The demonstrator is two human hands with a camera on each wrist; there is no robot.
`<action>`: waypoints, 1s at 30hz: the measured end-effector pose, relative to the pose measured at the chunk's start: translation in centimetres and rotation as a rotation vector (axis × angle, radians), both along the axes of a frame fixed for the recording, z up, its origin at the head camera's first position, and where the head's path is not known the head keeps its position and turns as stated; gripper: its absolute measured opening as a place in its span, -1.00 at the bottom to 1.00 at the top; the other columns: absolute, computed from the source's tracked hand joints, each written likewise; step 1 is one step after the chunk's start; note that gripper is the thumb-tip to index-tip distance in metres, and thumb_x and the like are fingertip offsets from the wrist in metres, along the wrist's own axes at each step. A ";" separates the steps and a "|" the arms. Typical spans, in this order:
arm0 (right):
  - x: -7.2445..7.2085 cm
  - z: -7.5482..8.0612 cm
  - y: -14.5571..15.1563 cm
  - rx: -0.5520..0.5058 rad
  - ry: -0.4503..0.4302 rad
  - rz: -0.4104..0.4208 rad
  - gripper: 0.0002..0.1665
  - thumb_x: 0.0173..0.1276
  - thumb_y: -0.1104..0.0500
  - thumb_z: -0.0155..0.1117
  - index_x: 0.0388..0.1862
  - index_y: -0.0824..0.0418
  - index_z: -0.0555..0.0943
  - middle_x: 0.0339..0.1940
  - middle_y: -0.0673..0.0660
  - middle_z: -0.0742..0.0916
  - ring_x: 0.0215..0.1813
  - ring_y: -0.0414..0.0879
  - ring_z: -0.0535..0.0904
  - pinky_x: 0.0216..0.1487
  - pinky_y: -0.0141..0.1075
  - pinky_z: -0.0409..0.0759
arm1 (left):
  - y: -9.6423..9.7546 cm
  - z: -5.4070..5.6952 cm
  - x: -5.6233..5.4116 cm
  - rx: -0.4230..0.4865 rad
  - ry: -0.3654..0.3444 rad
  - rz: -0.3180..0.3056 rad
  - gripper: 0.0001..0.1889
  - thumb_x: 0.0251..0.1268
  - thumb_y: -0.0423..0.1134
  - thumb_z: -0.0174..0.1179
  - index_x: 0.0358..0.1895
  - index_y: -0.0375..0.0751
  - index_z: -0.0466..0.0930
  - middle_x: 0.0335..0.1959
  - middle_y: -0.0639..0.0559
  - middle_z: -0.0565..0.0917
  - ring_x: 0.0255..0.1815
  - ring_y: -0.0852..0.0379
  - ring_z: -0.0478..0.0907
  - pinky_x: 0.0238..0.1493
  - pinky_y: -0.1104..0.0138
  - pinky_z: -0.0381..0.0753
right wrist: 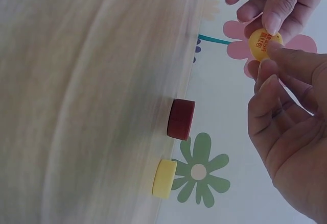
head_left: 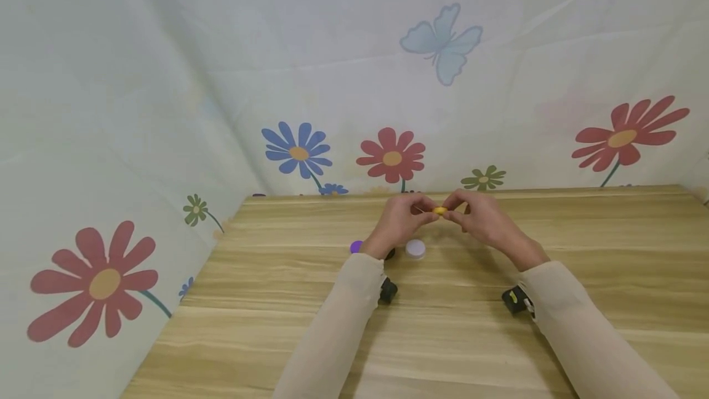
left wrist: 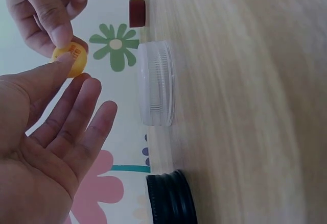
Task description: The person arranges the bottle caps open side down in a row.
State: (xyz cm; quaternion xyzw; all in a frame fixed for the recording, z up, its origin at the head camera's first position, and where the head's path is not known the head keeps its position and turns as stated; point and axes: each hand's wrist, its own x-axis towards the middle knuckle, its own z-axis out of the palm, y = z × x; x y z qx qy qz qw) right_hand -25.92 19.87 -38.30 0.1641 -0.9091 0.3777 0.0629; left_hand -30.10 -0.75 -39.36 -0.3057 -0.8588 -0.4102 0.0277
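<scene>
From my end: left hand (head_left: 402,218) and right hand (head_left: 488,218) both pinch yellow cap (head_left: 440,210), midway between, long axis hand-to-hand, toward far edge of table (head_left: 443,343); neither nearer.

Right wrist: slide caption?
Left hand and right hand pinch a round red-printed yellow disc; a round dark-red cap and a round pale-yellow cap sit on the wood-grain table.

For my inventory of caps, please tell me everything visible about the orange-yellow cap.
The orange-yellow bottle cap looks plastic and round, with red printed characters on one face. The left hand and right hand pinch it at opposite sides, partly covering that face, above the table. Its back is hidden.
</scene>
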 end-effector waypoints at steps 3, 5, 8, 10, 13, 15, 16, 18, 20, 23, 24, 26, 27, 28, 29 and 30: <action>0.1 0.0 0.0 -0.003 0.000 0.003 -0.88 0.54 0.31 0.35 -0.02 0.32 0.70 0.00 0.32 0.77 -0.50 -0.09 0.57 -0.50 -0.27 0.54 | 0.0 -0.1 0.0 -0.001 -0.006 -0.004 -0.86 0.43 -0.24 0.43 -0.05 -0.17 0.80 -0.13 0.05 0.80 -0.12 0.16 0.71 -0.03 0.41 0.67; 0.1 -0.1 0.0 -0.008 -0.002 0.005 -0.88 0.54 0.31 0.35 -0.02 0.32 0.70 0.00 0.32 0.77 -0.51 -0.09 0.57 -0.51 -0.28 0.54 | -0.1 -0.1 -0.1 -0.003 -0.002 -0.007 -0.85 0.43 -0.23 0.43 -0.04 -0.17 0.81 -0.14 0.07 0.80 -0.13 0.19 0.70 -0.04 0.42 0.66; 0.2 0.0 0.1 -0.014 -0.002 0.006 -0.87 0.54 0.32 0.35 -0.01 0.33 0.70 -0.01 0.32 0.77 -0.51 -0.09 0.56 -0.52 -0.29 0.53 | -0.1 -0.2 -0.1 -0.005 0.004 -0.009 -0.84 0.43 -0.22 0.43 -0.03 -0.17 0.81 -0.14 0.09 0.80 -0.13 0.22 0.69 -0.04 0.44 0.65; 0.2 0.1 0.0 -0.018 0.000 0.008 -0.87 0.54 0.32 0.35 -0.01 0.33 0.70 -0.02 0.31 0.77 -0.51 -0.08 0.56 -0.52 -0.29 0.52 | -0.1 -0.1 -0.1 -0.009 0.011 -0.011 -0.83 0.43 -0.21 0.43 -0.02 -0.17 0.81 -0.13 0.09 0.81 -0.13 0.23 0.69 -0.04 0.45 0.65; 0.3 0.2 0.0 -0.021 0.006 0.008 -0.87 0.54 0.31 0.36 -0.02 0.33 0.70 -0.04 0.29 0.77 -0.52 -0.08 0.56 -0.53 -0.28 0.52 | -0.1 0.0 -0.1 -0.011 0.018 -0.019 -0.83 0.44 -0.23 0.43 -0.01 -0.17 0.81 -0.12 0.07 0.81 -0.11 0.21 0.71 -0.02 0.45 0.65; 0.3 0.2 0.0 -0.021 0.006 0.009 -0.87 0.54 0.30 0.36 -0.02 0.32 0.70 -0.06 0.28 0.77 -0.52 -0.08 0.56 -0.53 -0.28 0.53 | -0.1 0.0 0.0 -0.018 0.025 -0.022 -0.82 0.44 -0.25 0.43 0.01 -0.18 0.80 -0.10 0.04 0.81 -0.10 0.18 0.72 -0.02 0.44 0.65; 0.3 0.2 0.0 -0.021 0.005 0.009 -0.87 0.54 0.30 0.37 -0.02 0.33 0.70 -0.07 0.27 0.77 -0.52 -0.08 0.56 -0.54 -0.28 0.53 | -0.1 0.0 0.0 -0.022 0.029 -0.022 -0.82 0.44 -0.26 0.43 0.01 -0.18 0.80 -0.10 0.04 0.82 -0.10 0.18 0.73 -0.02 0.44 0.65; 0.3 0.1 0.0 -0.022 -0.001 0.012 -0.86 0.54 0.29 0.36 -0.01 0.33 0.69 -0.08 0.27 0.77 -0.52 -0.06 0.56 -0.54 -0.28 0.54 | 0.0 0.0 0.0 -0.028 0.035 -0.021 -0.81 0.43 -0.28 0.43 0.03 -0.19 0.80 -0.08 0.03 0.82 -0.10 0.17 0.73 -0.03 0.45 0.65; 0.3 0.1 0.0 -0.025 -0.009 0.014 -0.85 0.55 0.30 0.36 0.01 0.35 0.69 -0.08 0.27 0.77 -0.52 -0.04 0.57 -0.54 -0.27 0.55 | 0.0 0.0 0.0 -0.032 0.042 -0.021 -0.78 0.42 -0.29 0.44 0.06 -0.20 0.80 -0.07 0.02 0.82 -0.12 0.16 0.74 -0.05 0.46 0.66; 0.2 0.0 0.0 -0.029 -0.017 0.012 -0.83 0.56 0.31 0.34 0.03 0.36 0.68 -0.08 0.28 0.76 -0.51 -0.01 0.58 -0.53 -0.27 0.57 | 0.0 0.0 0.0 -0.036 0.048 -0.021 -0.75 0.40 -0.33 0.45 0.10 -0.20 0.79 -0.08 0.02 0.81 -0.15 0.16 0.75 -0.07 0.48 0.66; 0.1 0.0 0.0 -0.030 -0.018 0.011 -0.83 0.56 0.31 0.33 0.04 0.37 0.67 -0.09 0.28 0.76 -0.51 -0.01 0.59 -0.53 -0.27 0.58 | 0.1 0.0 0.0 -0.038 0.051 -0.021 -0.73 0.40 -0.34 0.45 0.11 -0.20 0.78 -0.09 0.01 0.81 -0.15 0.16 0.75 -0.07 0.49 0.67; 0.1 0.0 0.0 -0.032 -0.022 0.008 -0.82 0.56 0.32 0.33 0.06 0.38 0.67 -0.09 0.29 0.76 -0.51 -0.01 0.59 -0.52 -0.27 0.58 | 0.1 0.1 0.0 -0.043 0.057 -0.021 -0.71 0.38 -0.35 0.46 0.13 -0.20 0.78 -0.10 0.00 0.81 -0.17 0.15 0.76 -0.09 0.49 0.67; 0.1 0.0 0.0 -0.033 -0.024 0.006 -0.81 0.56 0.32 0.32 0.06 0.38 0.66 -0.09 0.29 0.76 -0.51 -0.02 0.59 -0.51 -0.27 0.58 | 0.1 0.1 0.0 -0.046 0.062 -0.021 -0.70 0.37 -0.36 0.47 0.13 -0.20 0.78 -0.11 -0.01 0.82 -0.18 0.14 0.77 -0.10 0.49 0.67; 0.1 0.0 0.0 -0.035 -0.027 0.005 -0.81 0.57 0.31 0.32 0.07 0.39 0.66 -0.09 0.29 0.76 -0.51 -0.03 0.58 -0.51 -0.27 0.58 | 0.0 0.2 0.1 -0.049 0.065 -0.021 -0.70 0.37 -0.36 0.47 0.14 -0.20 0.77 -0.11 -0.01 0.82 -0.18 0.14 0.77 -0.10 0.48 0.67; 0.1 0.0 0.0 -0.037 -0.031 0.005 -0.80 0.57 0.31 0.32 0.08 0.39 0.66 -0.09 0.29 0.76 -0.51 -0.04 0.58 -0.51 -0.27 0.59 | 0.0 0.2 0.1 -0.053 0.069 -0.021 -0.69 0.37 -0.36 0.47 0.14 -0.20 0.77 -0.11 -0.01 0.82 -0.19 0.14 0.77 -0.11 0.48 0.68; 0.0 0.0 0.0 -0.041 -0.035 0.005 -0.79 0.57 0.31 0.31 0.08 0.39 0.66 -0.09 0.29 0.76 -0.51 -0.04 0.58 -0.51 -0.27 0.59 | 0.0 0.3 0.2 -0.055 0.071 -0.021 -0.69 0.36 -0.36 0.47 0.15 -0.20 0.77 -0.12 -0.02 0.82 -0.19 0.14 0.77 -0.12 0.48 0.68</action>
